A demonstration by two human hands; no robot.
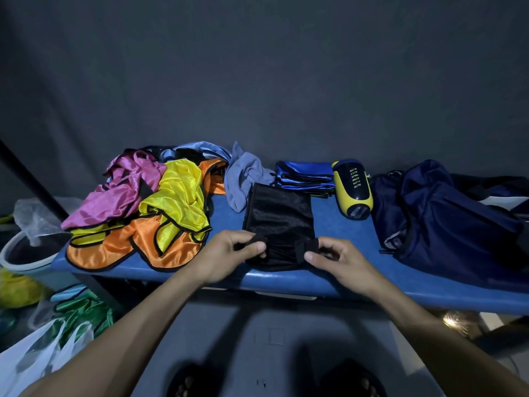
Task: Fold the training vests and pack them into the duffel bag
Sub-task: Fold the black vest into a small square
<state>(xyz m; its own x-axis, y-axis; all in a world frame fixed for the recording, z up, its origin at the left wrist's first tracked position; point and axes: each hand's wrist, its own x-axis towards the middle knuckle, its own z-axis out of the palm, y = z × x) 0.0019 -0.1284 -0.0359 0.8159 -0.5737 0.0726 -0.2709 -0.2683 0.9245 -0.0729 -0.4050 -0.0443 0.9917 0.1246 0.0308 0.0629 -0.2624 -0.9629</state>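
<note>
Pinching the near corners of the black mesh training vest (279, 216), our left hand (229, 255) and right hand (333, 257) sit above the blue padded bench (286, 279) edge. Bare bench shows beyond our right hand, before the dark navy fabric duffel bag (446, 213).
</note>
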